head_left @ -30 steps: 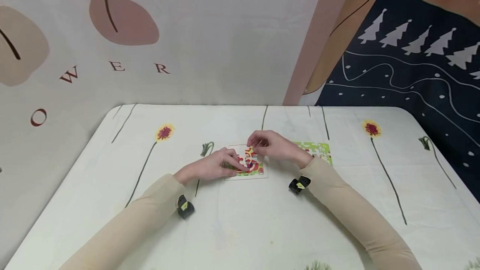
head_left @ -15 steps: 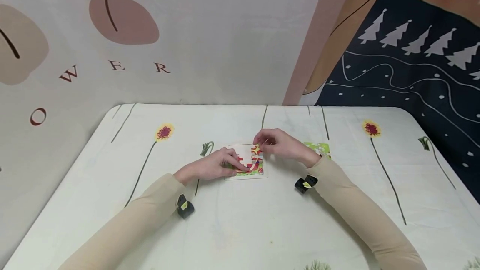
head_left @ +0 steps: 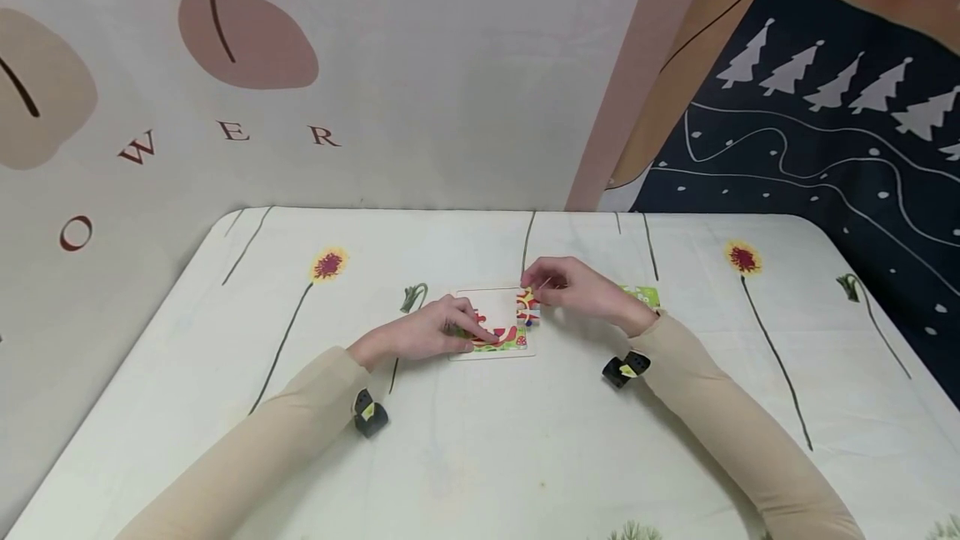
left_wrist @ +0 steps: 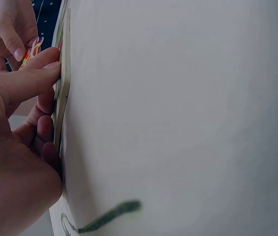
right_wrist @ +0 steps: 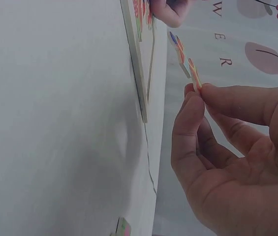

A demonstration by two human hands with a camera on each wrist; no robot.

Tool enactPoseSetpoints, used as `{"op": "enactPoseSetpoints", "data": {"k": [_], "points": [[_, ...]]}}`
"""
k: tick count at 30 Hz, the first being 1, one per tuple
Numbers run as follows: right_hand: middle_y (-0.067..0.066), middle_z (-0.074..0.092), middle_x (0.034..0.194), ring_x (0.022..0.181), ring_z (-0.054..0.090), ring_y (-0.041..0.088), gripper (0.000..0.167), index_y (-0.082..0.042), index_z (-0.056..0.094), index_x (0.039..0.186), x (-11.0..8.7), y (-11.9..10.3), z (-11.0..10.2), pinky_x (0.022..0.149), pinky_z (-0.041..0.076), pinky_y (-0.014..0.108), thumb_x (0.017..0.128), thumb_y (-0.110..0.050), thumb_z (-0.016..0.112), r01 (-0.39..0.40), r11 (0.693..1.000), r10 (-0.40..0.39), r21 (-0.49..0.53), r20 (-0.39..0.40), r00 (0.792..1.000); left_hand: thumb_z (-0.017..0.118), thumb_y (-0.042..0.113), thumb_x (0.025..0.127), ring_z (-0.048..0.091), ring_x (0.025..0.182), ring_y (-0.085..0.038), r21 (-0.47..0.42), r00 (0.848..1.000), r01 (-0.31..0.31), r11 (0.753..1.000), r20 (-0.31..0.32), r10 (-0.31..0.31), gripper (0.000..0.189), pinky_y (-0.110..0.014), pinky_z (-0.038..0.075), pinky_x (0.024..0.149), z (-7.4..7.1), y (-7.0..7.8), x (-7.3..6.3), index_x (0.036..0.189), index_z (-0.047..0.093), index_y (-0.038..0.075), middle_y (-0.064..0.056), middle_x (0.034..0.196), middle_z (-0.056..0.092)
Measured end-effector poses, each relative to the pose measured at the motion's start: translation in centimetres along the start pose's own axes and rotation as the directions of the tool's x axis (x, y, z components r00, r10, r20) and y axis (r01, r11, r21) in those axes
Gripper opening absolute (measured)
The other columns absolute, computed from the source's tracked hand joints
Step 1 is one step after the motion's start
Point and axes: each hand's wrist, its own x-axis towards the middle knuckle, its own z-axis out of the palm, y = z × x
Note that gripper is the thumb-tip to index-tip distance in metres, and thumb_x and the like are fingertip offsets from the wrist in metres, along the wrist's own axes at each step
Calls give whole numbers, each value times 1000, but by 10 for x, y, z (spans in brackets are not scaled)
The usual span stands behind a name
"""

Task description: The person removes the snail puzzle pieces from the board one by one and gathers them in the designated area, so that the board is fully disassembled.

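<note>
A shallow puzzle tray point(head_left: 491, 301) lies near the table's middle, its inner surface bare toward the back. Red and green puzzle pieces point(head_left: 513, 341) line its front part. My left hand point(head_left: 427, 330) rests on the tray's left side, the index finger extended over those pieces; other fingers lie along its edge in the left wrist view. My right hand point(head_left: 577, 286) pinches a red and yellow jigsaw piece point(right_wrist: 195, 73) between thumb and index finger. A second piece point(right_wrist: 180, 54) with a blue tip hangs joined to it, raised above the tray's right edge.
Green puzzle pieces point(head_left: 645, 296) lie on the table behind the right wrist, partly hidden by it. The white tablecloth point(head_left: 480, 457) carries printed flowers. A patterned cloth wall point(head_left: 450, 107) rises behind the far edge.
My right hand has moved to the right with the joined puzzle pieces, lifting them off the tray's pieces to its right edge. The left hand has stayed in place.
</note>
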Motion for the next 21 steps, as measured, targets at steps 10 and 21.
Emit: {"op": "enactPoseSetpoints", "data": {"k": [10, 21], "points": [[16, 64, 103, 89, 56, 19, 26, 2, 64, 114, -9, 8, -8, 79, 47, 26, 91, 3, 51, -36, 999, 36, 1, -22, 999, 67, 8, 91, 41, 96, -15, 5, 1000, -4, 1000, -3, 4, 29, -32, 32, 88, 0, 0, 0, 117, 76, 17, 0, 98, 57], [17, 64, 105, 88, 58, 19, 24, 3, 64, 114, -19, 14, -14, 80, 47, 25, 92, 3, 52, -57, 998, 56, -12, -42, 998, 66, 7, 92, 43, 102, -16, -3, 1000, 3, 1000, -4, -3, 29, -32, 35, 91, 0, 1, -1, 118, 76, 17, 0, 102, 59]]}}
